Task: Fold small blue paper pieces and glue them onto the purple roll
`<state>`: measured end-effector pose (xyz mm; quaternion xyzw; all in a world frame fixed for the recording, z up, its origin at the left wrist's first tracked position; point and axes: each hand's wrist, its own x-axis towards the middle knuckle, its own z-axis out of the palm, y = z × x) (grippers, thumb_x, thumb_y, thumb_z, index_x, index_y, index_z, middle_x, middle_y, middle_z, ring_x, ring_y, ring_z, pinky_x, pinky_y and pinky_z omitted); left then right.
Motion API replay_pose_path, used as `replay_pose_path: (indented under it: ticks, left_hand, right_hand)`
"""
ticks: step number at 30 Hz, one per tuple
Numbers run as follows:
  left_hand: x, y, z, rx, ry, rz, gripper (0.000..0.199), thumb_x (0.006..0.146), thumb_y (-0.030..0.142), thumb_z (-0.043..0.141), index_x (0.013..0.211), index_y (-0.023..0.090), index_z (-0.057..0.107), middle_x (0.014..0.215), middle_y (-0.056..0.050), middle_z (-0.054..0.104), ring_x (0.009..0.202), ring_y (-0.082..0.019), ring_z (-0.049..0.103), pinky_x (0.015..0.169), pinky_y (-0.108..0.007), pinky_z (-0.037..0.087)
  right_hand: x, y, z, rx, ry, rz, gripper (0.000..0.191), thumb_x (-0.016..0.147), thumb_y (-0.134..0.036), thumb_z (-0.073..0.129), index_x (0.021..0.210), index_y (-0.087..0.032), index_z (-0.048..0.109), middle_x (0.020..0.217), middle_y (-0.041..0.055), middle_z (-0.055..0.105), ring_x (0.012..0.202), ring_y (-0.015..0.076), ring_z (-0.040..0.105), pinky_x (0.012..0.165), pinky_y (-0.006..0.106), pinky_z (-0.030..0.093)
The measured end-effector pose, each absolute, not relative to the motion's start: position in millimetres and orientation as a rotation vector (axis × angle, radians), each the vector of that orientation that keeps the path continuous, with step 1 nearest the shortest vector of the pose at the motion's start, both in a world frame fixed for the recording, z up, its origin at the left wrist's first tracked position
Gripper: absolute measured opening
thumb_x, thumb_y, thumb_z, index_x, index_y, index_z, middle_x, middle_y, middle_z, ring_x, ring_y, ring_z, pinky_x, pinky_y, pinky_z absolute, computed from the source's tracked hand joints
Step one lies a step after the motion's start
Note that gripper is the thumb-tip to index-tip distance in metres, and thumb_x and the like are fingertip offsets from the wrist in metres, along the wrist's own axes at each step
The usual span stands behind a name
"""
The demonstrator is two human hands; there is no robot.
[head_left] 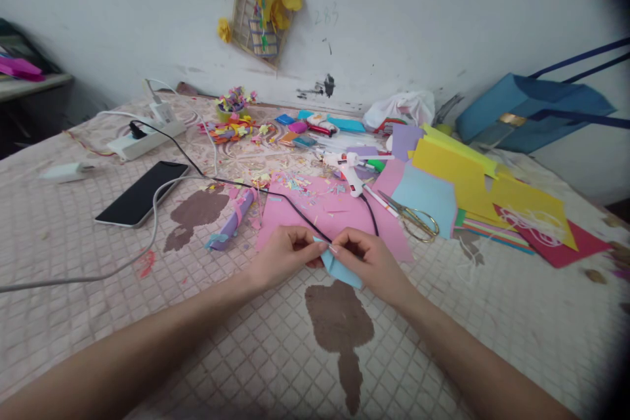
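Observation:
A small folded piece of light blue paper (339, 269) is pinched between both hands over the near edge of a pink sheet (275, 213). My left hand (290, 252) grips its upper left corner between thumb and fingers. Right beside it, my right hand (367, 259) pinches the same paper near the top, the thumbs almost touching. Beyond the hands lies a white glue gun (352, 177) with a black cable. Gold-handled scissors (416, 220) rest to the right. A purple paper roll with pink and blue trim (231, 223) lies to the left.
A phone (142, 193) and a white power strip (145, 138) are at the left, with cables crossing the table (236, 354). Yellow sheets (453, 174) and a red sheet (561, 243) lie right. A blue bag (531, 111) stands at the back right, paper flowers (236, 102) at the back.

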<state>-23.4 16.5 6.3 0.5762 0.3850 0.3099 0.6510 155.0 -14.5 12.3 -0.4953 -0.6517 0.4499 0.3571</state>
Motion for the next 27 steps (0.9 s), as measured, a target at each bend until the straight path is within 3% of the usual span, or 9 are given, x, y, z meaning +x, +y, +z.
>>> replay_pose_path:
  ticks: [6,17,27]
  left_hand:
    - [-24.3,16.6,5.5,1.341,0.862,0.709,0.024,0.075,0.036,0.063,0.069,0.013,0.06,0.061,-0.001,0.063,0.057,-0.01,0.059,0.057,-0.02,0.047]
    - [-22.8,15.2,9.8,1.394,0.866,0.675,0.031,0.082,0.039,0.054,0.07,0.012,0.062,0.064,-0.003,0.064,0.06,-0.011,0.06,0.06,-0.021,0.049]
    - [-22.9,14.7,2.6,1.517,0.857,0.642,0.03,0.08,0.039,0.058,0.07,0.011,0.061,0.064,-0.003,0.063,0.061,-0.012,0.059,0.058,-0.021,0.047]
  right_hand:
    - [156.5,-13.6,11.2,-1.277,-1.648,1.219,0.031,0.086,-0.045,0.046,0.075,-0.017,0.054,0.064,-0.0018,0.045,0.057,0.011,0.04,0.049,0.022,0.032]
    - [156.0,-13.7,8.8,-1.266,-1.678,1.164,0.019,0.085,-0.031,0.051,0.071,-0.018,0.051,0.063,-0.0029,0.044,0.056,0.01,0.04,0.049,0.022,0.032]
    - [152.8,-15.9,13.3,-1.269,-1.669,1.092,0.018,0.084,-0.03,0.052,0.073,-0.017,0.055,0.064,-0.0018,0.049,0.06,0.0112,0.044,0.053,0.023,0.035]
